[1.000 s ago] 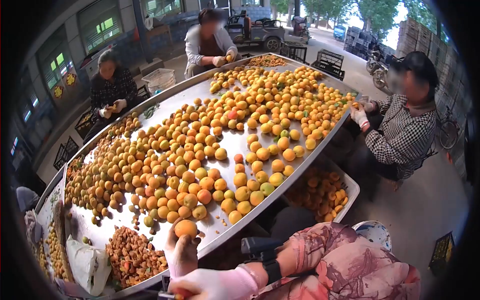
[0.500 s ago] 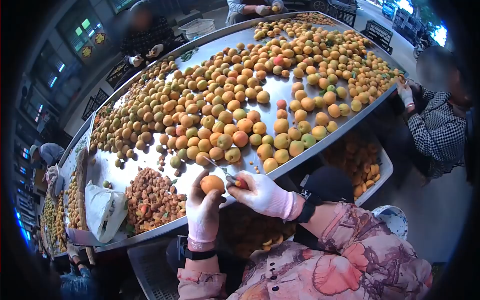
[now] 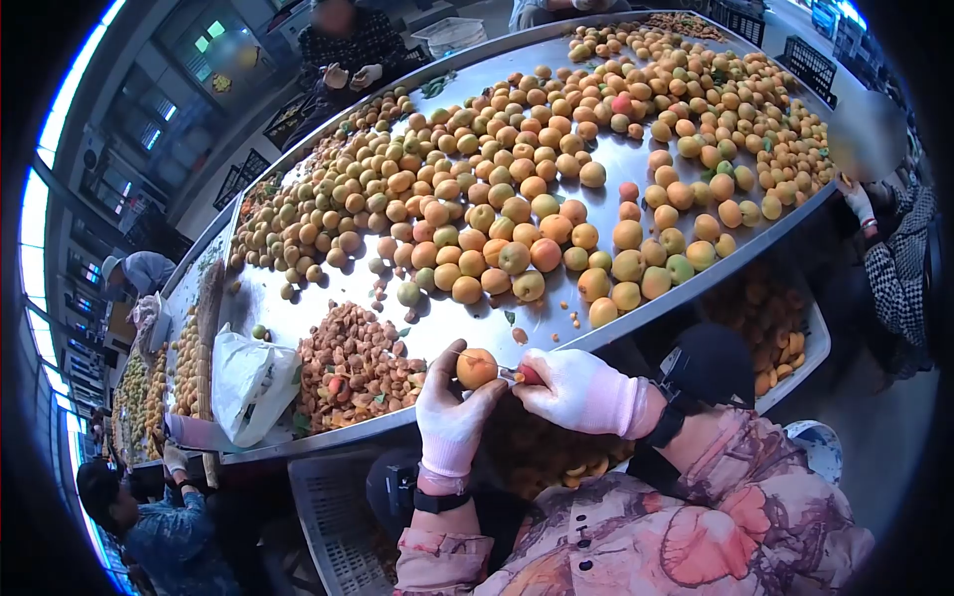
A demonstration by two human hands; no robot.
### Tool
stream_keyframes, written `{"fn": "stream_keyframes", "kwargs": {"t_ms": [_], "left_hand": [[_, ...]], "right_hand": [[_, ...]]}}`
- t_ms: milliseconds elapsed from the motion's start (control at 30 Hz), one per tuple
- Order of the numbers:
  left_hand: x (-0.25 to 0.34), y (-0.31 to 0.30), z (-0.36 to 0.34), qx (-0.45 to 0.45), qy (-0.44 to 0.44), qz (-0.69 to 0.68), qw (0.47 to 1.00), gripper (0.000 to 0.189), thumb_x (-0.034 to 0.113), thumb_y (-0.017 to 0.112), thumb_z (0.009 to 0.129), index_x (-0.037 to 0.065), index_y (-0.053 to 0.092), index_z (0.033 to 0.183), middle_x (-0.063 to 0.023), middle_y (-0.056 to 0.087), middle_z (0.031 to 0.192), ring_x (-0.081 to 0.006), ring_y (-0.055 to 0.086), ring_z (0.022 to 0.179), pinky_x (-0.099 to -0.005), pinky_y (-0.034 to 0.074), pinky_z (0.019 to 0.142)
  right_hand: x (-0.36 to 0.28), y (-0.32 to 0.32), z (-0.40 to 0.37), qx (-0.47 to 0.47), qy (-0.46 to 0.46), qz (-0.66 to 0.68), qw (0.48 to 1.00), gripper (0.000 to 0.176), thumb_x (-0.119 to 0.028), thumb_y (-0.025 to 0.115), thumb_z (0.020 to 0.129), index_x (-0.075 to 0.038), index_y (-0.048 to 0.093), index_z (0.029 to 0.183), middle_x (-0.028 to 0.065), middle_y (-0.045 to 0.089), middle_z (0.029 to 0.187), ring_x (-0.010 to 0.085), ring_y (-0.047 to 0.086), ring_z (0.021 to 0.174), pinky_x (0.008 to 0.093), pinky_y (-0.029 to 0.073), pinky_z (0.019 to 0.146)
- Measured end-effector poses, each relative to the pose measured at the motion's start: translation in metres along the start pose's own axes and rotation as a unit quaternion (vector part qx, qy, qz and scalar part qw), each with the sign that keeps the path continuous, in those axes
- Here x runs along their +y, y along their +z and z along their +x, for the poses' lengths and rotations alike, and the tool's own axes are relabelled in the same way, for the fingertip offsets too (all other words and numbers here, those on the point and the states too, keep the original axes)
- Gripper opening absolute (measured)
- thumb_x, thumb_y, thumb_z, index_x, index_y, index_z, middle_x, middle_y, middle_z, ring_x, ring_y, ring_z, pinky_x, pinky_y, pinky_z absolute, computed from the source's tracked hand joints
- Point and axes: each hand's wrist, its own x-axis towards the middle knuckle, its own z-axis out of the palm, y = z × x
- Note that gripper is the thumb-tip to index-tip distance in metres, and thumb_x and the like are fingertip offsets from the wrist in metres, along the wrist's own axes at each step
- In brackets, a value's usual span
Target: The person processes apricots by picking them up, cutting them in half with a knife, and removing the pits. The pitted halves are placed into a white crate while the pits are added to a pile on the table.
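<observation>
My left hand [image 3: 453,417], in a white glove with darkened bare fingertips, holds an orange apricot [image 3: 477,369] between thumb and fingers. My gloved right hand [image 3: 576,390] is closed around the red handle of a small knife [image 3: 530,375]. The blade meets the right side of the apricot. Both hands are over the near edge of a metal table [image 3: 477,333]. Beyond them lie many loose apricots [image 3: 513,258]. A heap of brown pits [image 3: 353,363] lies to the left of my left hand.
A white plastic bag [image 3: 250,387] lies left of the pits. Below the table are a grey crate [image 3: 338,517] and a white crate of apricot halves [image 3: 817,343]. Co-workers stand or sit around: a person [image 3: 348,50] across, one at right [image 3: 899,268], one at lower left [image 3: 179,536].
The view has shifted, so the table and hands appear further right. The knife blade, raised above the apricot before, is now against it. The far co-worker's hands have lifted.
</observation>
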Motion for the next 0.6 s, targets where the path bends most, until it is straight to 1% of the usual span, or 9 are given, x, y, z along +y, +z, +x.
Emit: {"fn": "stream_keyframes", "kwargs": {"t_ms": [100, 200, 300, 400, 433, 500, 533, 567, 600], "left_hand": [[0.002, -0.006, 0.003, 0.001, -0.008, 0.036, 0.999, 0.071, 0.0, 0.083, 0.073, -0.009, 0.05, 0.136, -0.0146, 0.06, 0.121, -0.0167, 0.061, 0.104, -0.0276, 0.054, 0.089], [0.0, -0.011, 0.006, 0.002, -0.007, 0.047, 0.999, 0.07, 0.0, 0.084, 0.072, -0.01, 0.052, 0.134, -0.0146, 0.06, 0.121, -0.0166, 0.061, 0.104, -0.0281, 0.053, 0.089], [0.004, -0.012, 0.005, 0.009, -0.018, 0.042, 0.999, 0.068, -0.001, 0.083, 0.072, -0.01, 0.053, 0.132, -0.0135, 0.06, 0.121, -0.0167, 0.062, 0.103, -0.0282, 0.053, 0.09], [0.011, -0.013, 0.004, 0.022, 0.007, 0.052, 0.998, 0.07, -0.001, 0.082, 0.073, -0.009, 0.051, 0.135, -0.0122, 0.06, 0.119, -0.0172, 0.061, 0.104, -0.0286, 0.053, 0.09], [0.015, -0.013, 0.002, 0.027, -0.003, 0.008, 1.0, 0.069, -0.001, 0.081, 0.075, -0.009, 0.05, 0.136, -0.0119, 0.06, 0.119, -0.0175, 0.061, 0.104, -0.0291, 0.053, 0.091], [0.023, -0.012, 0.0, 0.034, -0.022, -0.079, 0.996, 0.068, -0.001, 0.078, 0.078, -0.008, 0.048, 0.139, -0.0114, 0.059, 0.12, -0.0181, 0.061, 0.104, -0.03, 0.053, 0.091], [0.021, -0.014, 0.001, 0.032, -0.01, -0.124, 0.992, 0.067, 0.0, 0.076, 0.08, -0.007, 0.047, 0.139, -0.0114, 0.058, 0.121, -0.0183, 0.061, 0.105, -0.0304, 0.053, 0.092], [0.018, -0.016, 0.001, 0.029, 0.002, -0.169, 0.985, 0.065, 0.0, 0.074, 0.082, -0.006, 0.046, 0.14, -0.0114, 0.058, 0.122, -0.0185, 0.06, 0.106, -0.0307, 0.052, 0.093], [0.014, -0.018, 0.002, 0.028, 0.014, -0.213, 0.977, 0.064, 0.001, 0.072, 0.084, -0.006, 0.045, 0.141, -0.0114, 0.057, 0.123, -0.0187, 0.06, 0.106, -0.0311, 0.052, 0.094]], "right_hand": [[0.001, 0.001, 0.001, -0.047, 0.018, -0.013, 0.999, 0.023, -0.024, 0.063, 0.092, -0.002, 0.059, 0.093, 0.0223, 0.065, 0.081, 0.0425, 0.065, 0.083, 0.0454, 0.05, 0.071], [0.006, 0.004, 0.004, -0.064, 0.033, -0.024, 0.997, 0.025, -0.026, 0.061, 0.093, -0.002, 0.06, 0.096, 0.0228, 0.066, 0.085, 0.0421, 0.065, 0.087, 0.0453, 0.051, 0.073], [0.007, 0.002, 0.008, -0.088, 0.04, -0.001, 0.995, 0.026, -0.026, 0.061, 0.093, -0.001, 0.061, 0.099, 0.023, 0.067, 0.086, 0.0413, 0.066, 0.088, 0.0447, 0.051, 0.075], [0.011, 0.002, 0.013, -0.064, 0.062, 0.035, 0.995, 0.027, -0.026, 0.061, 0.094, 0.0, 0.061, 0.1, 0.0226, 0.067, 0.087, 0.0405, 0.066, 0.088, 0.0436, 0.051, 0.075], [0.022, 0.008, 0.015, -0.035, 0.065, 0.02, 0.997, 0.028, -0.027, 0.061, 0.095, 0.001, 0.06, 0.099, 0.0223, 0.067, 0.087, 0.0405, 0.066, 0.086, 0.0424, 0.051, 0.075], [0.013, 0.011, 0.014, 0.028, 0.064, 0.041, 0.997, 0.029, -0.028, 0.06, 0.095, 0.001, 0.06, 0.1, 0.0226, 0.067, 0.088, 0.0413, 0.066, 0.086, 0.0425, 0.051, 0.075], [0.007, 0.012, 0.013, 0.059, 0.063, 0.052, 0.995, 0.029, -0.028, 0.06, 0.096, 0.001, 0.06, 0.1, 0.0228, 0.067, 0.088, 0.0416, 0.066, 0.087, 0.0426, 0.051, 0.075], [0.002, 0.014, 0.01, 0.094, 0.0, 0.045, 0.995, 0.028, -0.027, 0.061, 0.095, 0.001, 0.059, 0.098, 0.0236, 0.066, 0.087, 0.0426, 0.065, 0.087, 0.0431, 0.051, 0.074], [0.006, 0.016, 0.013, 0.063, 0.011, 0.022, 0.998, 0.027, -0.026, 0.061, 0.095, 0.001, 0.059, 0.098, 0.0237, 0.066, 0.086, 0.0428, 0.065, 0.086, 0.0431, 0.051, 0.074]]}}
